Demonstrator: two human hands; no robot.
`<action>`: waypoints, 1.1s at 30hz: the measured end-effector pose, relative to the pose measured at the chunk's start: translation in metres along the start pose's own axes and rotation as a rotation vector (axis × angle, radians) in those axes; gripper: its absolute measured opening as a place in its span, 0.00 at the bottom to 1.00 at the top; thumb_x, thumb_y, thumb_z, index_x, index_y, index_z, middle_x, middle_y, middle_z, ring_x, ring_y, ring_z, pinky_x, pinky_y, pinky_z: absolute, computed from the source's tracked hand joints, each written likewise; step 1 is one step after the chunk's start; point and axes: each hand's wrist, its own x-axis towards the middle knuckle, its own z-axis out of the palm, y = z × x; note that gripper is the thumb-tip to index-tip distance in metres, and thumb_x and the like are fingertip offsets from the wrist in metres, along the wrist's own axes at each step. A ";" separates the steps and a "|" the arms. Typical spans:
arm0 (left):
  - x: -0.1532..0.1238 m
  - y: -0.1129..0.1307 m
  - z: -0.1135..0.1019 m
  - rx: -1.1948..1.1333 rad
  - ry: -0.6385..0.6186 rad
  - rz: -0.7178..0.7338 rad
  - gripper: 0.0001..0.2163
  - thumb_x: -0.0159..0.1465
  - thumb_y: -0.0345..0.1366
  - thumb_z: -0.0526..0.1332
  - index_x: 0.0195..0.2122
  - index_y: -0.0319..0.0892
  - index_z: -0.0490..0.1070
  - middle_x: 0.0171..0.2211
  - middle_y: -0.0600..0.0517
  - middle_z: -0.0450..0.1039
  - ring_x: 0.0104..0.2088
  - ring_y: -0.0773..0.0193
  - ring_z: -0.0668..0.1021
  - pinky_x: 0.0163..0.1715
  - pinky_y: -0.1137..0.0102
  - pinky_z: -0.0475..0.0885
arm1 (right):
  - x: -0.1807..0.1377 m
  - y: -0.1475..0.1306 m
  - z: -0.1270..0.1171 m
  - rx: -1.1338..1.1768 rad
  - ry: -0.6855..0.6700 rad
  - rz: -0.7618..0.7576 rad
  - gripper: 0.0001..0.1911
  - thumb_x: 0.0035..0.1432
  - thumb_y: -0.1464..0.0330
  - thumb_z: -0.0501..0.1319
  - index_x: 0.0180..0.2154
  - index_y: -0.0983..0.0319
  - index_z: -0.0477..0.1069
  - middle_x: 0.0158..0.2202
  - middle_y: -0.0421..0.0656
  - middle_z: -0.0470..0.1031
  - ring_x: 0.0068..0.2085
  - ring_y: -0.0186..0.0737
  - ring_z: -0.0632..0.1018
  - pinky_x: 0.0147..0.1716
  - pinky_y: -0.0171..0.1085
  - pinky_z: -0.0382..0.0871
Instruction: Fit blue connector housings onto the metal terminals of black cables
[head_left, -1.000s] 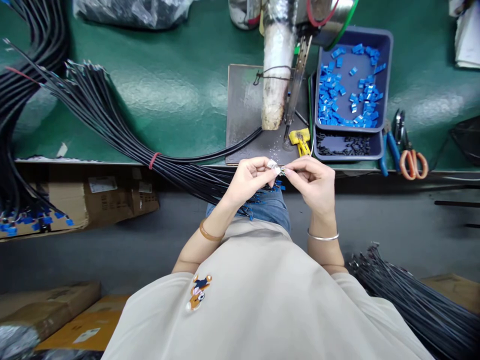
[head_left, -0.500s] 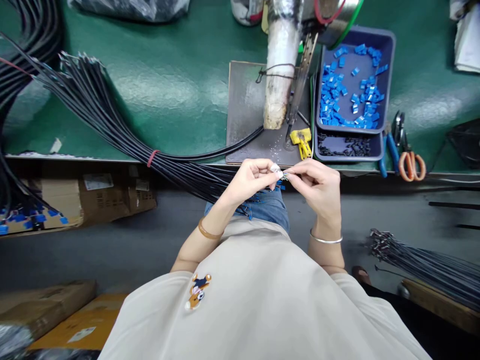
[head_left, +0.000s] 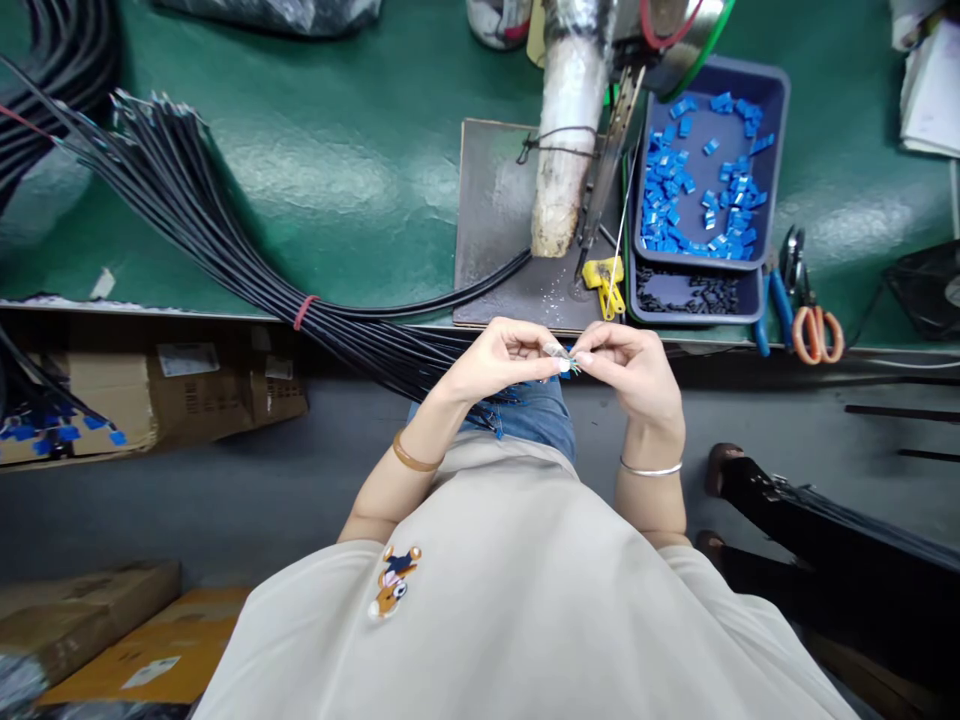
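Note:
Just past the bench's front edge, above my lap, both hands meet fingertip to fingertip. My left hand (head_left: pixel 506 362) is closed in a pinch on a cable end, whose thin coloured wires (head_left: pixel 574 366) poke out between the hands. My right hand (head_left: pixel 630 372) is closed too, thumb and forefinger pinching those wires. White wraps cover some left fingertips. A thick bundle of black cables (head_left: pixel 240 262), tied with a red band (head_left: pixel 304 312), runs from the bench to below my left hand. Blue connectors show at some cable ends near my lap.
Behind my hands stand a wrapped white tube (head_left: pixel 559 190), a yellow clip (head_left: pixel 602 275) and a dark board (head_left: pixel 487 230). Right of them sit a tray (head_left: pixel 780 160) of blue connectors, pliers (head_left: pixel 781 295) and orange-handled scissors (head_left: pixel 817 335). Another person's legs (head_left: pixel 780 510) are at the right.
My fingertips have shifted slightly on the wires, with the right hand angled a little differently. A thin pale strand now stands over the yellow clip. Another person's dark-clothed legs have come further into view.

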 end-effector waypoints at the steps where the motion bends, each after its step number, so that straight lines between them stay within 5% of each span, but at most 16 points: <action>1: 0.001 0.002 -0.001 0.017 -0.025 0.006 0.13 0.51 0.38 0.73 0.26 0.34 0.74 0.22 0.53 0.72 0.23 0.75 0.71 0.25 0.78 0.67 | -0.001 -0.001 -0.003 -0.021 -0.005 -0.003 0.08 0.51 0.63 0.69 0.28 0.61 0.77 0.27 0.38 0.73 0.26 0.28 0.70 0.21 0.30 0.60; 4: 0.003 0.018 0.001 0.195 -0.150 0.080 0.10 0.56 0.37 0.70 0.28 0.35 0.75 0.26 0.50 0.76 0.26 0.72 0.74 0.27 0.77 0.69 | -0.011 -0.012 -0.014 -0.154 0.147 -0.087 0.07 0.54 0.64 0.68 0.29 0.60 0.77 0.26 0.38 0.74 0.24 0.28 0.71 0.21 0.31 0.60; 7: -0.003 0.041 0.016 0.680 -0.224 0.282 0.05 0.61 0.32 0.63 0.31 0.37 0.75 0.28 0.50 0.77 0.28 0.71 0.75 0.29 0.76 0.67 | -0.023 -0.027 -0.026 -0.312 0.404 -0.242 0.05 0.56 0.65 0.66 0.30 0.58 0.78 0.24 0.37 0.74 0.23 0.29 0.70 0.21 0.33 0.61; 10: -0.014 0.054 0.036 1.255 -0.014 0.446 0.09 0.65 0.28 0.56 0.29 0.37 0.72 0.27 0.51 0.73 0.25 0.70 0.72 0.25 0.73 0.62 | -0.027 -0.037 -0.030 -0.482 0.503 -0.384 0.01 0.55 0.67 0.67 0.31 0.57 0.78 0.25 0.38 0.74 0.24 0.32 0.71 0.21 0.35 0.59; 12: -0.018 0.048 0.044 1.361 0.171 0.525 0.10 0.65 0.27 0.54 0.28 0.37 0.70 0.26 0.51 0.71 0.23 0.70 0.71 0.23 0.72 0.59 | -0.025 -0.037 -0.026 -0.576 0.477 -0.452 0.02 0.54 0.70 0.68 0.32 0.57 0.78 0.27 0.38 0.76 0.26 0.32 0.71 0.23 0.36 0.59; 15: -0.014 0.023 0.042 0.999 0.445 0.527 0.06 0.64 0.30 0.58 0.30 0.38 0.70 0.25 0.53 0.71 0.24 0.72 0.71 0.25 0.75 0.62 | -0.019 -0.029 -0.018 -0.663 0.385 -0.520 0.04 0.55 0.73 0.67 0.34 0.58 0.77 0.30 0.39 0.78 0.27 0.31 0.73 0.24 0.35 0.62; 17: -0.007 0.006 0.035 0.571 0.520 0.362 0.04 0.63 0.33 0.61 0.33 0.39 0.70 0.23 0.55 0.71 0.21 0.74 0.69 0.23 0.77 0.62 | -0.014 -0.022 -0.014 -0.691 0.350 -0.539 0.04 0.56 0.73 0.66 0.34 0.59 0.77 0.31 0.39 0.78 0.27 0.30 0.74 0.25 0.34 0.64; 21: 0.002 -0.007 0.019 0.050 0.426 0.109 0.10 0.58 0.38 0.66 0.34 0.39 0.69 0.20 0.57 0.69 0.16 0.77 0.64 0.16 0.79 0.56 | -0.008 -0.014 -0.007 -0.686 0.342 -0.511 0.03 0.58 0.72 0.64 0.35 0.59 0.76 0.32 0.40 0.78 0.30 0.31 0.76 0.27 0.33 0.68; 25: 0.003 -0.001 0.014 -0.065 0.346 0.044 0.12 0.56 0.40 0.68 0.34 0.39 0.70 0.20 0.57 0.69 0.14 0.79 0.58 0.12 0.78 0.48 | -0.003 -0.010 0.000 -0.669 0.338 -0.483 0.04 0.59 0.71 0.63 0.37 0.60 0.77 0.33 0.41 0.78 0.31 0.32 0.77 0.29 0.34 0.69; 33: 0.009 0.002 0.016 -0.082 0.307 0.062 0.11 0.55 0.38 0.69 0.32 0.39 0.68 0.20 0.58 0.66 0.16 0.80 0.58 0.14 0.78 0.50 | 0.000 0.002 0.008 -0.701 0.270 -0.478 0.05 0.60 0.70 0.62 0.38 0.58 0.77 0.34 0.42 0.79 0.34 0.34 0.79 0.33 0.34 0.72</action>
